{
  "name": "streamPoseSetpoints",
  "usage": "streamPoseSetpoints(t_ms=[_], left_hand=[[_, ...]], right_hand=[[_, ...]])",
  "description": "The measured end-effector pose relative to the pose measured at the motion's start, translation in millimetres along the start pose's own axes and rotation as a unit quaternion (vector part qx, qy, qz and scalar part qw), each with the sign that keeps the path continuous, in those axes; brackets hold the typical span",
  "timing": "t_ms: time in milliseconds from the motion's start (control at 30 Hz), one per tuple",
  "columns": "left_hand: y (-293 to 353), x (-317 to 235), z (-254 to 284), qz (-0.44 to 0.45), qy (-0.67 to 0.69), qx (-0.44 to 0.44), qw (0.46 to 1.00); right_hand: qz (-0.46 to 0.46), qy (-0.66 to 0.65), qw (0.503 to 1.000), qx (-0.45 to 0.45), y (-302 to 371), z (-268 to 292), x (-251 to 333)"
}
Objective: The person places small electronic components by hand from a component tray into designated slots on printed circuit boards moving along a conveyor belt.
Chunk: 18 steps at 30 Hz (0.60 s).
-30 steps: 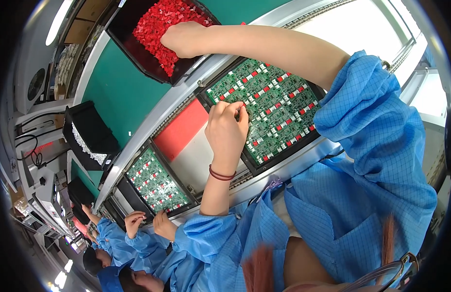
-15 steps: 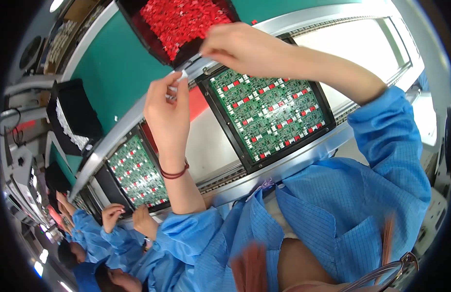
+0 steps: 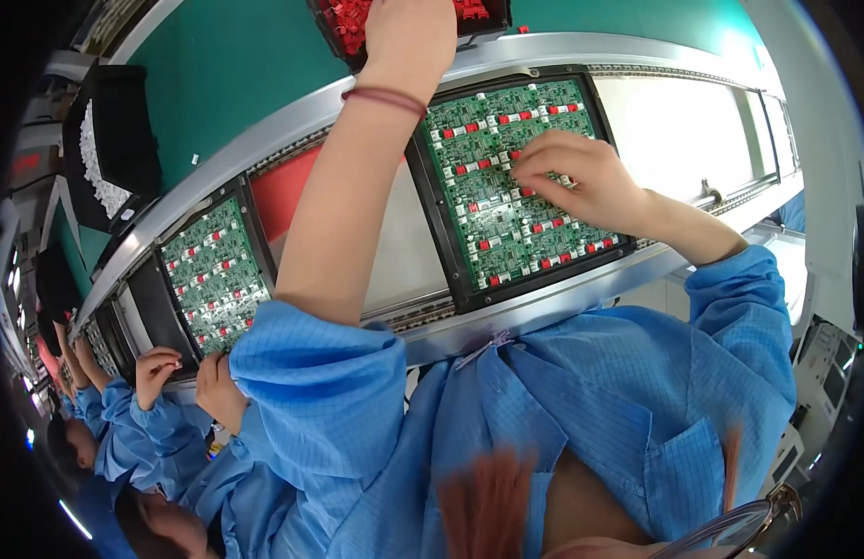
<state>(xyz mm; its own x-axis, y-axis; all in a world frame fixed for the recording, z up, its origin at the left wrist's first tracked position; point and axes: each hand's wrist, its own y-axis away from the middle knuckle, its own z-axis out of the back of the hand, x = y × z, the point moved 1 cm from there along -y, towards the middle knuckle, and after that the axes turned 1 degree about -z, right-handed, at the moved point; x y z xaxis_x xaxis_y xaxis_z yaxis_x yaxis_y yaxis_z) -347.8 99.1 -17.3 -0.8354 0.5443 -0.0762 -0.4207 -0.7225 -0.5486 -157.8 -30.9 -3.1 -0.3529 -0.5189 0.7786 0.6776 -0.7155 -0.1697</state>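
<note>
My left hand (image 3: 413,30) reaches over the black bin (image 3: 496,22) of small red connectors (image 3: 346,20) at the top edge. Its fingers point away from me and are cut off by the frame. My right hand (image 3: 576,177) is low over the green circuit board panel (image 3: 493,200), thumb and fingertips pinched together beside a red connector. Whatever sits between those fingertips is too small to make out. Rows of red and white connectors stand on the panel, which lies in a black frame (image 3: 438,219).
The frame rests on a conveyor with metal rails (image 3: 534,321). A second framed panel (image 3: 213,270) lies to the left, where a co-worker's hands (image 3: 222,391) are at work. A black bin of white parts (image 3: 101,163) stands at the far left on the green tabletop (image 3: 236,84).
My left hand has moved from beside the bin, where it held a small white piece, up over the red connectors. My right hand has come from the bin down to the panel.
</note>
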Motion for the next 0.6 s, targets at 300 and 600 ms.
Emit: streamPoseSetpoints(t_ms=[300, 600], left_hand=[[-5.0, 4.0, 13.6, 0.073, -0.077, 0.125, 0.986], [-0.3, 11.5, 17.5, 0.103, 0.018, 0.062, 0.993]], right_hand=[[-0.025, 0.039, 0.997, -0.063, -5.1, -2.3, -0.1], [-0.053, 0.093, 0.994, 0.024, 3.1, -15.0, 8.0]])
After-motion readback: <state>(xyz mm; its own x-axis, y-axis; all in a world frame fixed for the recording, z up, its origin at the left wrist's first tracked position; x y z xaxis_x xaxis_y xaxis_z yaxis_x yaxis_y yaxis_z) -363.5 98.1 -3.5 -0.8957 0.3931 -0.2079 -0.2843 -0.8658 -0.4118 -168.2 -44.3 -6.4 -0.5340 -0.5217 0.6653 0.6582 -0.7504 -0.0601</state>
